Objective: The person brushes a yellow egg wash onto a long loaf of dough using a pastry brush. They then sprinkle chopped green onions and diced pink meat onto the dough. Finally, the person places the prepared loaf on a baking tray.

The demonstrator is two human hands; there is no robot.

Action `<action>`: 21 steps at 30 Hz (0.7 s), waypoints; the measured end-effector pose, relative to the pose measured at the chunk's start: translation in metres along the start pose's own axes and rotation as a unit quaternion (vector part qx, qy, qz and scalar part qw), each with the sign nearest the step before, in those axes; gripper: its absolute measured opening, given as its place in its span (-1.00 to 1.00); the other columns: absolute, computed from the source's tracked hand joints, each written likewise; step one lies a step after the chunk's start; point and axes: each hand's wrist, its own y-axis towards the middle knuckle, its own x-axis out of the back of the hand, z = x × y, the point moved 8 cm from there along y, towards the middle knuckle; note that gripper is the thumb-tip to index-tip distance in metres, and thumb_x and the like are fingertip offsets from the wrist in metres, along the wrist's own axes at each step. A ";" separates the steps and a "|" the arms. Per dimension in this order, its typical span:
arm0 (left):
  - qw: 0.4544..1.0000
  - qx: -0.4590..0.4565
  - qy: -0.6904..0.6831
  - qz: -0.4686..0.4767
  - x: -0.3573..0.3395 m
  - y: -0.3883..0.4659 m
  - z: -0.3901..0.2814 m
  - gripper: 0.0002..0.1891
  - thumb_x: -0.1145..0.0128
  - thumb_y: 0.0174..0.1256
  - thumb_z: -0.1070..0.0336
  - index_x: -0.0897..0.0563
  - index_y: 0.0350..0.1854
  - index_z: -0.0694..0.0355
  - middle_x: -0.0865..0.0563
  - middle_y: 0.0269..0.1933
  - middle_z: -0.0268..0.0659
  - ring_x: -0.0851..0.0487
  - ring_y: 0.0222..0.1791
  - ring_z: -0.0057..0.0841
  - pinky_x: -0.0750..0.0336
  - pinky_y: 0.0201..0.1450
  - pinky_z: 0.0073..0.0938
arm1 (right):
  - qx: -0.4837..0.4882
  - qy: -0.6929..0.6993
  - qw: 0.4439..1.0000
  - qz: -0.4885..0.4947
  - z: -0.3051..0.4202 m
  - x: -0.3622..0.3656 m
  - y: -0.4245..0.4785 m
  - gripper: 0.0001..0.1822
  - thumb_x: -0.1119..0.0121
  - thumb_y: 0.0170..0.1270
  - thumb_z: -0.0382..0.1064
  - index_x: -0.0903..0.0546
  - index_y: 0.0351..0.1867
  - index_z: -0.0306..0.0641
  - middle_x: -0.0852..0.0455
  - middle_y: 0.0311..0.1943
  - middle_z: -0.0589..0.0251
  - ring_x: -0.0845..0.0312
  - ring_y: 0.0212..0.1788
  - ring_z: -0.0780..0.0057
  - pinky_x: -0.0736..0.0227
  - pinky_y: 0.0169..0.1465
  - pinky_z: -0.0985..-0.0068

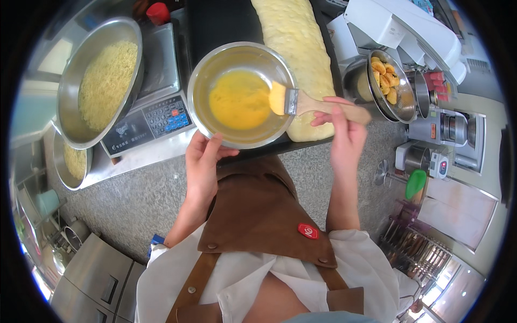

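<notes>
My left hand (205, 161) grips the near rim of a stainless steel bowl (198, 97), tilted a little toward me. Yellow beaten egg (238, 101) pools in its bottom. In my right hand (343, 133) is a pastry brush (311, 105) with a wooden handle and a metal ferrule; its bristles, coated in egg, hang over the bowl's right side. Beneath and beyond the bowl, a long slab of pale dough (299, 44) with a glossy surface lies along the right side of a black baking tray (222, 20). The bowl hides part of both.
To the left, a large steel bowl of pale yellow shreds (111, 84) rests at a digital scale (149, 125). A smaller bowl of similar shreds (74, 161) sits below it. Rightward are a steel bowl of yellow pieces (383, 78) and a white stand mixer (404, 28).
</notes>
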 end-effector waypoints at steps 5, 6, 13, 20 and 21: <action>1.000 0.006 0.005 -0.003 0.004 0.002 0.004 -0.77 0.02 0.46 0.35 -0.52 0.02 0.37 -0.67 -0.13 -0.21 -0.67 -0.28 -0.52 -0.61 -0.17 -0.50 | -0.049 0.147 0.987 -0.037 -0.024 0.026 0.016 -0.70 0.04 0.46 -0.26 -0.53 -0.04 -0.52 -0.67 -0.26 0.06 -0.62 -0.37 0.45 -0.53 -0.15 0.49; 1.000 0.007 0.006 -0.012 0.007 0.002 0.004 -0.77 0.02 0.46 0.35 -0.52 0.03 0.37 -0.67 -0.12 -0.21 -0.67 -0.28 -0.52 -0.60 -0.17 -0.50 | -0.038 0.150 0.987 -0.045 -0.030 0.034 0.025 -0.67 0.03 0.46 -0.21 -0.52 -0.01 -0.51 -0.68 -0.31 0.04 -0.62 -0.33 0.43 -0.52 -0.15 0.49; 0.999 0.006 0.018 -0.042 0.012 -0.002 -0.002 -0.75 0.01 0.46 0.33 -0.51 0.05 0.37 -0.66 -0.11 -0.20 -0.66 -0.27 -0.51 -0.59 -0.15 -0.52 | -0.092 0.127 0.983 -0.093 -0.116 0.055 0.098 -0.66 -0.01 0.45 -0.18 -0.54 0.00 -0.48 -0.70 -0.31 0.09 -0.64 -0.33 0.45 -0.50 -0.17 0.54; 0.998 -0.001 0.006 -0.069 0.020 -0.009 -0.007 -0.73 0.02 0.46 0.34 -0.50 0.08 0.38 -0.66 -0.11 -0.19 -0.65 -0.26 -0.53 -0.59 -0.15 -0.53 | -0.048 -0.029 0.986 -0.157 -0.118 0.092 0.096 -0.69 0.02 0.46 -0.21 -0.57 -0.04 -0.46 -0.70 -0.39 0.13 -0.64 -0.44 0.47 -0.49 -0.29 0.60; 0.998 -0.001 0.007 -0.067 0.021 -0.011 -0.008 -0.73 0.01 0.46 0.34 -0.50 0.08 0.38 -0.66 -0.11 -0.19 -0.65 -0.26 -0.53 -0.59 -0.15 -0.53 | -0.027 -0.049 0.984 -0.167 -0.113 0.097 0.092 -0.70 0.03 0.46 -0.21 -0.58 -0.05 -0.45 -0.70 -0.40 0.13 -0.64 -0.46 0.47 -0.49 -0.31 0.60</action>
